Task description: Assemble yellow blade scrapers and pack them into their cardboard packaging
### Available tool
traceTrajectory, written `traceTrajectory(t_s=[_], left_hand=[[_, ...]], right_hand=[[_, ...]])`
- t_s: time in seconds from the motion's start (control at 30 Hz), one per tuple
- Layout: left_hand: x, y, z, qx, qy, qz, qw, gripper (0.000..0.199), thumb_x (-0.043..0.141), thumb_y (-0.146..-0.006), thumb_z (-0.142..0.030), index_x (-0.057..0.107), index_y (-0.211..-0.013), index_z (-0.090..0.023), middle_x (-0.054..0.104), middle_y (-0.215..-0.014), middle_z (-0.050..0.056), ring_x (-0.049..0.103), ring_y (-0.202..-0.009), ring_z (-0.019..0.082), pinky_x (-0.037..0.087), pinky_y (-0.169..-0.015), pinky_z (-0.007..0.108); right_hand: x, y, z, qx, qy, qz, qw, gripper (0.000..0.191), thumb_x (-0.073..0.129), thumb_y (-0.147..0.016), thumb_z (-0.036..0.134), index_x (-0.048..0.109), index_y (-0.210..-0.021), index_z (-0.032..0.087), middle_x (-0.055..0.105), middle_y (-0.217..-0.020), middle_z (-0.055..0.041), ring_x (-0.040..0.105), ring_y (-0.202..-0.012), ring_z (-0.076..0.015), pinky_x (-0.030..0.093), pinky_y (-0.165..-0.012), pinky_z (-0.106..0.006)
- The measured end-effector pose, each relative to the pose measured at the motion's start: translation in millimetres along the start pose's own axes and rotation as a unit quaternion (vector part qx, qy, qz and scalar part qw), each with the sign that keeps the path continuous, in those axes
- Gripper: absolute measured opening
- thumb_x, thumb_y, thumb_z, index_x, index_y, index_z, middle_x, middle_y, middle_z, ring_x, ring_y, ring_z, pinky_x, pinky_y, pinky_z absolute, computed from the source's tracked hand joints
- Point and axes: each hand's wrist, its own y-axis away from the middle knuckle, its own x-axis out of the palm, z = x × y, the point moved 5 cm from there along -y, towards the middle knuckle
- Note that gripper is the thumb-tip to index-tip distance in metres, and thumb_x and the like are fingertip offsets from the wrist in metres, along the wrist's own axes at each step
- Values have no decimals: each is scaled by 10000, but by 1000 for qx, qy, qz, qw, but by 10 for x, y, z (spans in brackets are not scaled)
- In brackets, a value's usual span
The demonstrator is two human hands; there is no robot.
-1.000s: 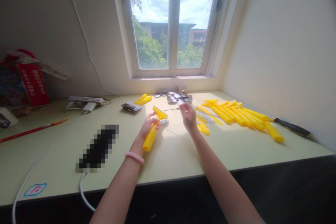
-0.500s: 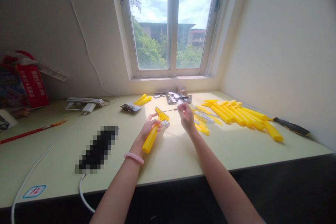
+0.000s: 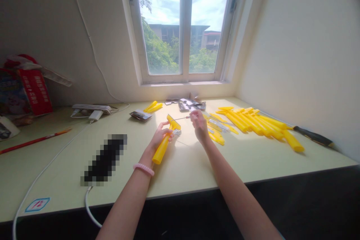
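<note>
My left hand is shut around a yellow plastic scraper, gripping it just below its wider head. My right hand pinches a small thin screwdriver, whose shaft points left, its tip close to the scraper head. A small silvery cluster sits right beside my left hand, and I cannot tell what it is. Beyond my right hand lies a pile of yellow scraper handles.
Metal blades and packets lie against the wall, with two yellow handles to their left. A black-handled tool lies at the far right. Left of my hands are a pixelated dark object, a power strip and a red pencil.
My right hand and its screwdriver have shifted slightly left, bringing the tip nearer the scraper head. The scraper has turned a little in my left hand.
</note>
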Motion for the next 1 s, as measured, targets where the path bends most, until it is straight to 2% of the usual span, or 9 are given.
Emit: traceTrajectory(t_s=[0.13, 0.27, 0.4, 0.53, 0.67, 0.83, 0.9, 1.0], left_hand=[[-1, -11, 15, 2, -6, 7, 1000, 566, 530, -653, -68, 349, -1183, -151, 532, -627, 4, 444, -433, 60, 340, -431, 168], [-1, -19, 25, 4, 0, 18, 1000, 545, 521, -650, -64, 360, -1165, -146, 531, -630, 9, 445, -443, 59, 328, -430, 163], [6, -10, 29, -2, 2, 28, 1000, 540, 533, -651, -71, 373, -1161, -144, 530, -640, 8, 443, -448, 55, 323, -429, 163], [7, -8, 30, -6, -15, 26, 1000, 532, 529, -663, -81, 365, -1165, -143, 547, -668, 24, 452, -459, 57, 336, -439, 167], [10, -19, 36, -1, -21, 32, 999, 540, 512, -665, -79, 346, -1176, -137, 542, -649, 18, 449, -450, 63, 323, -430, 169], [4, -30, 45, 3, -21, 34, 999, 538, 515, -657, -82, 352, -1168, -125, 542, -640, 21, 453, -449, 67, 323, -427, 169], [0, -28, 43, 0, -22, 32, 999, 538, 518, -658, -83, 354, -1169, -125, 539, -635, 17, 446, -437, 64, 326, -426, 171], [-10, -25, 38, -4, -18, 27, 999, 533, 519, -662, -82, 362, -1169, -132, 537, -640, 14, 441, -433, 58, 324, -424, 169]], right_hand=[[-51, 3, 31, -4, 8, -38, 999, 185, 402, -836, 339, 521, -822, 197, 580, -710, -10, 548, -674, -145, 416, -582, -246], [-72, 7, 14, 15, 18, -54, 998, 185, 472, -809, 378, 515, -811, 198, 556, -621, 13, 524, -550, -128, 383, -512, -228], [-70, 15, -57, 39, 52, -45, 997, 205, 413, -835, 384, 488, -773, 203, 522, -543, 27, 492, -490, -127, 342, -476, -225], [-74, 9, -81, 20, 69, -39, 997, 152, 340, -844, 312, 448, -805, 213, 543, -661, 8, 515, -585, -144, 372, -530, -248], [-85, -1, -8, -17, 63, -49, 997, 80, 373, -816, 274, 425, -810, 213, 531, -740, -8, 549, -678, -155, 411, -606, -270], [-88, 11, 9, 19, 57, -49, 997, 128, 437, -808, 343, 409, -815, 219, 505, -621, 32, 532, -527, -134, 361, -491, -226], [-83, 12, -20, 25, 73, -36, 996, 112, 389, -823, 325, 404, -792, 219, 472, -576, 42, 504, -501, -133, 348, -492, -231], [-83, 1, -61, 13, 87, -25, 996, 74, 349, -809, 263, 386, -761, 221, 461, -609, 32, 481, -537, -138, 354, -520, -246]])
